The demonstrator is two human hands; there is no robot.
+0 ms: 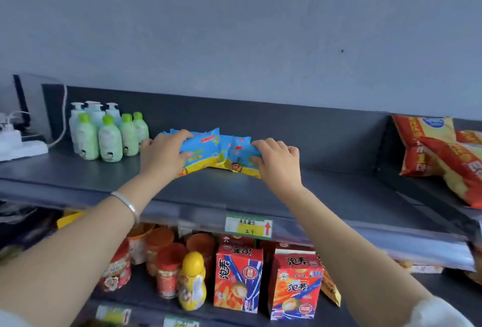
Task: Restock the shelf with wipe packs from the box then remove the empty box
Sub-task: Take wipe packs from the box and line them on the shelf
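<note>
Several blue and yellow wipe packs (216,152) lie in a bunch on the dark top shelf (339,196), near its middle. My left hand (163,156) grips the left end of the bunch, fingers over the top and thumb on the front. My right hand (277,161) holds the right end, its fingers curled over the pack edge. The packs' lower edges touch the shelf surface. No box is in view.
Green-capped bottles and pump bottles (107,133) stand left of the packs. Red and yellow snack bags (443,154) lie at the right beyond a shelf divider. A white power strip (18,144) sits at far left. Jars and red cartons (238,279) fill the lower shelf.
</note>
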